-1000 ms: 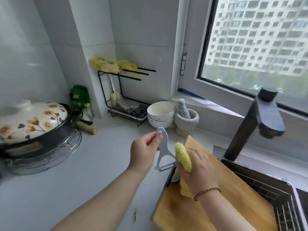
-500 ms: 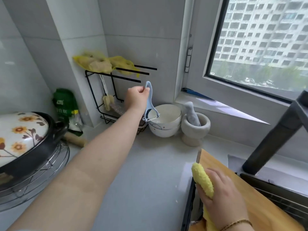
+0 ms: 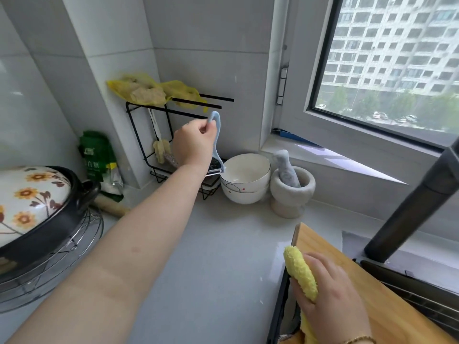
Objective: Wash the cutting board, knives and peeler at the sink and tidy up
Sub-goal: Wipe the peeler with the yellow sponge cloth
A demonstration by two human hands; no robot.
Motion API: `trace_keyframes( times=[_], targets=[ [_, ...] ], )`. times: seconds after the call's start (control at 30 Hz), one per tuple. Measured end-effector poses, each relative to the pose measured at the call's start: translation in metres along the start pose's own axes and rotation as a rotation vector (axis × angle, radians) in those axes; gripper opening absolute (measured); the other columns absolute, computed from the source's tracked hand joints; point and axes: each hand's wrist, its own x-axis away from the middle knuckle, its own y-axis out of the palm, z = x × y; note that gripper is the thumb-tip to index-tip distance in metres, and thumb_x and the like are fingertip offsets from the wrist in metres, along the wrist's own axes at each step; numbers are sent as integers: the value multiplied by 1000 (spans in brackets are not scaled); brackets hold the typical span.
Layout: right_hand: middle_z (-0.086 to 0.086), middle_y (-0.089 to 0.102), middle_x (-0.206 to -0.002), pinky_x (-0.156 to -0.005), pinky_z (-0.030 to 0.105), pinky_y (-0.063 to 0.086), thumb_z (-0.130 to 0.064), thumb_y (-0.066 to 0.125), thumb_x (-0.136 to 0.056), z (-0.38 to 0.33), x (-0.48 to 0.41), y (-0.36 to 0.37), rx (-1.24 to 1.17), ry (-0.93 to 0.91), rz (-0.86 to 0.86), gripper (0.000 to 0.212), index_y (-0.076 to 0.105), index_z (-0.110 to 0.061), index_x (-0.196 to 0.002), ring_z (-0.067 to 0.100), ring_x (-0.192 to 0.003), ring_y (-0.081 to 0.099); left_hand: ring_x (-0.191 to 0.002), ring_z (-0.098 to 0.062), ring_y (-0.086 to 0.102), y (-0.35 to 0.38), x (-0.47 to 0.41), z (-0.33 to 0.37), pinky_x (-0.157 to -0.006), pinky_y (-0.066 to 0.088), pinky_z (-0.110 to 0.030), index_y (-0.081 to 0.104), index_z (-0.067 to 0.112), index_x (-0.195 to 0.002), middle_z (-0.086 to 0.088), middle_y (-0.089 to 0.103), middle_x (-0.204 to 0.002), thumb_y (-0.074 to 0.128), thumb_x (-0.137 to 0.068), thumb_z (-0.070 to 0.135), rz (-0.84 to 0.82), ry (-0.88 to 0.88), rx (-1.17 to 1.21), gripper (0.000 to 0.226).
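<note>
A black wire rack (image 3: 198, 103) stands in the counter's back corner, with yellow cloths (image 3: 139, 89) draped over its top bars. Just right of it sit two stacked white bowls (image 3: 244, 180), then a stone mortar (image 3: 290, 194) holding a pestle (image 3: 285, 165). Along the left wall a green bag (image 3: 95, 155) stands behind a wooden rolling pin (image 3: 111, 207). At the left edge, a black pot (image 3: 62, 224) with a flowered lid (image 3: 27, 199) rests on a wire trivet (image 3: 82, 239).

**Left arm stretched to the rack, right grip low and curled.**
The left arm reaches out full length, bare forearm straight, and the left grip (image 3: 193, 145) is raised just in front of the rack (image 3: 135, 130), with thumb and fingertips pinching the top of the hanging peeler (image 3: 216, 142). The right grip (image 3: 330, 289) lies well apart from the rack, low and to its right, knuckles up and fingers curled round a sponge (image 3: 301, 274). A bracelet shows at its wrist.
</note>
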Motion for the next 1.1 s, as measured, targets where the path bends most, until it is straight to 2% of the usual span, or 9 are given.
trace_keyframes(
  times=[0.1,0.27,0.33,0.47,0.6,0.8,0.97,1.03,1.1],
  targets=[
    [-3,68,-82,-46,16,42,-25,93,-30,0,1,0,-18,8,10,80,51,-24,-98,13,-57,62,-65,-23,45,-4,-13,-3,-50,26,-26,55,15,-63,-5,50,-58,51,-89,24,10,-64,-19,28],
    [-4,68,-82,-45,20,48,-25,94,-28,2,3,1,-9,-1,17,83,47,-25,-98,13,-57,63,-50,-20,33,-1,-19,-6,-45,16,-23,47,12,-57,1,34,-47,48,-90,23,-55,-56,-143,35],
    [-3,68,-82,-44,20,48,-25,94,-28,1,3,1,-8,-4,15,81,51,-23,-97,13,-57,62,-53,-22,33,2,-19,-7,-45,14,-23,43,11,-54,1,32,-46,47,-90,22,-52,-67,-149,38],
    [-3,68,-81,-43,19,49,-26,94,-27,2,2,1,6,5,-8,73,61,-20,-92,12,-57,63,-65,-24,41,4,-21,-13,-46,17,-24,58,7,-70,-6,42,-53,48,-91,24,-29,-52,-153,29],
    [0,68,-83,-45,19,44,-21,94,-28,2,2,1,-44,23,-39,84,49,-22,-99,17,-57,63,-79,-34,54,-2,-31,-23,-53,26,-28,66,0,-94,-19,61,-83,44,-95,25,-54,53,-283,33],
    [5,69,-83,-53,18,36,-17,94,-28,4,3,3,-68,22,-92,84,49,-21,-99,21,-56,63,-67,-24,45,-16,-54,-36,-44,20,-22,65,-2,-87,-3,39,-54,47,-93,22,-66,-115,-304,31],
    [-1,68,-82,-46,20,48,-19,94,-29,1,3,-2,-34,48,-111,64,69,-15,-88,16,-59,64,-73,-23,47,-20,-33,-41,-45,25,-24,50,10,-73,-4,51,-69,57,-88,31,-192,-141,-262,27],
    [-3,69,-82,-46,21,50,-21,93,-34,-1,3,-7,-53,68,-106,58,70,-16,-86,14,-60,65,-81,-19,49,-27,-17,-39,-52,31,-26,56,16,-81,-1,55,-84,60,-86,33,-343,-111,-255,19],
    [-3,69,-82,-47,23,52,-21,93,-38,0,7,-13,-73,97,-108,53,69,-17,-86,16,-61,66,-89,-17,50,-38,9,-32,-65,37,-25,60,18,-88,-2,54,-94,63,-84,33,-596,-68,-259,15]
  ],
)
